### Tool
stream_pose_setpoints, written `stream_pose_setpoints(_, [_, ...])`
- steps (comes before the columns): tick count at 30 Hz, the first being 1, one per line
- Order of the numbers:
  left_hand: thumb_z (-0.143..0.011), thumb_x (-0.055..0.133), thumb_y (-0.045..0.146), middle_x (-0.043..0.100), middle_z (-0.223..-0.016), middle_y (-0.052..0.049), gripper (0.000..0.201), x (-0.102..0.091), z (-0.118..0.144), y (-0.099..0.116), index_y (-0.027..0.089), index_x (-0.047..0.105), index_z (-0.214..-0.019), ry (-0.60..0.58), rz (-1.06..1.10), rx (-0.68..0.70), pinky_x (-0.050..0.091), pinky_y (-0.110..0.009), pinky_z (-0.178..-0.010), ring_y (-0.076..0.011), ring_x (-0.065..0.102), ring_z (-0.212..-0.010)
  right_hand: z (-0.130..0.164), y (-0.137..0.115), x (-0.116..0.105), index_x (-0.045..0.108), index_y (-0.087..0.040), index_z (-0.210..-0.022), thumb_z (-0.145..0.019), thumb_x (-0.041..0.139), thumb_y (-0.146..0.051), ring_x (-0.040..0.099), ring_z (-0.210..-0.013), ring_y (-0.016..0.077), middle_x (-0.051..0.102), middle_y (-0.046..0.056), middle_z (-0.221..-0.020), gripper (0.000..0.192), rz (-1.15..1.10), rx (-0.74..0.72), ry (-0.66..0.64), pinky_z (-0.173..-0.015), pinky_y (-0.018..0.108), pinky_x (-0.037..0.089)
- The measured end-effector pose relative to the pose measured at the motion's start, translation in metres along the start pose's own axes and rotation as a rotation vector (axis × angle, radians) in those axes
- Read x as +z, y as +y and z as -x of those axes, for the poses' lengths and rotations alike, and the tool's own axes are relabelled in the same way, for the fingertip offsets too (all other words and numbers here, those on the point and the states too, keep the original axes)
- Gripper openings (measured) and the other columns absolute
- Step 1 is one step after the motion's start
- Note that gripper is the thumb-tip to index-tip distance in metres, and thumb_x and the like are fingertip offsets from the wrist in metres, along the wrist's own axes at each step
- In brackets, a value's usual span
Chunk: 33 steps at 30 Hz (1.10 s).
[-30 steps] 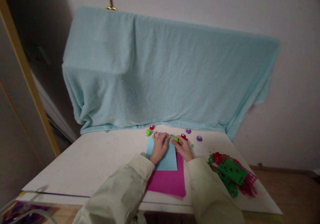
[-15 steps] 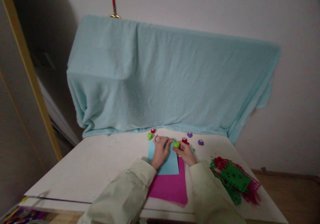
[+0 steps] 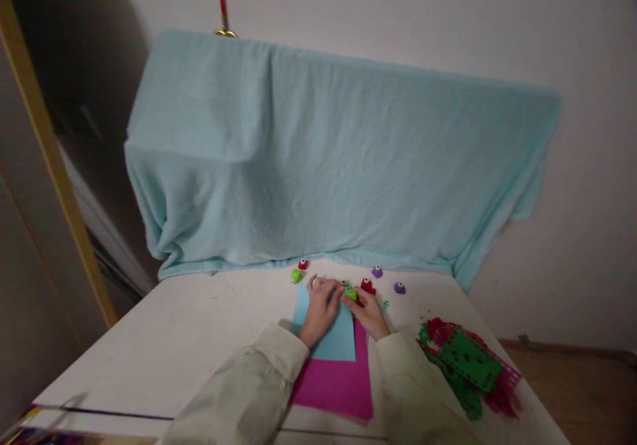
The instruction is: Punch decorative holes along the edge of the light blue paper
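Note:
My right hand (image 3: 369,314) holds a small green folded paper figure (image 3: 351,295) between thumb and fingers, and a pale eye spot shows on top of it. From the left, my left hand (image 3: 320,310) brings its pinched thumb and forefinger up against the figure. Anything between those left fingertips is too small to make out. Under both hands lies a light blue sheet (image 3: 334,344), on top of magenta sheets (image 3: 333,386). Just behind my fingers sit another green piece (image 3: 344,284), partly hidden, and a red figure with eyes (image 3: 367,286).
At the far left of the paper stand a red figure (image 3: 303,264) and a green one (image 3: 296,276). Two purple figures, one nearer (image 3: 399,288) and one farther (image 3: 377,271), stand right. Punched green and red sheets (image 3: 470,357) lie at the table's right. A blue cloth (image 3: 348,166) hangs behind.
My left fingertips and the green figure have come together; before, a small gap lay between them. The figure now shows its eye spot upward. The view has tilted slightly.

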<state>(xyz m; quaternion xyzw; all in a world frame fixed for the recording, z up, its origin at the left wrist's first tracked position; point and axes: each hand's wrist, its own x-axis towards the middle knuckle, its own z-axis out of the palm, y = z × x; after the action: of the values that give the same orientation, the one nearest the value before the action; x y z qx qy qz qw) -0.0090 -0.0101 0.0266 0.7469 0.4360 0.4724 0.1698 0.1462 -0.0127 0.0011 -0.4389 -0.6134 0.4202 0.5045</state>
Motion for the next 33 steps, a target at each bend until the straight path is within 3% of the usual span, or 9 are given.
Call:
stream_pose_setpoints(13, [-0.091,0.043,0.029,0.063,-0.082,0.000,0.020,-0.005,0.001,-0.002,0.023,0.060,-0.084,-0.050,0.009,-0.019,0.022,-0.043,-0.105,-0.0179,0.054,-0.089,0.003,-0.011,0.007,0.061,-0.018,-0.085,-0.064,0.076,-0.044,0.053,-0.067,0.0159,0.057,-0.001,-0.072,0.035,0.030,0.001,0.037,-0.057,0.024,0.042])
stream_pose_setpoints(21, [-0.091,0.044,0.030,0.062,-0.081,0.000,0.019,-0.003,-0.002,-0.006,0.022,0.059,-0.084,-0.031,-0.005,-0.023,0.022,-0.043,-0.105,-0.0178,0.053,-0.089,0.001,-0.006,0.006,0.062,-0.018,-0.089,-0.065,0.076,-0.045,0.057,-0.070,0.0176,0.062,0.001,-0.077,0.039,0.030,0.026,-0.014,-0.060,0.026,0.045])
stream_pose_setpoints(33, [-0.090,0.044,0.030,0.062,-0.081,0.000,0.019,-0.002,-0.002,-0.002,0.023,0.059,-0.081,-0.032,0.004,-0.051,0.024,-0.041,-0.104,-0.0182,0.053,-0.089,0.003,-0.003,0.006,0.062,-0.019,-0.085,-0.070,0.070,-0.050,0.054,-0.070,0.0171,0.059,0.001,-0.076,0.035,0.130,-0.014,0.039,-0.063,0.026,0.044])
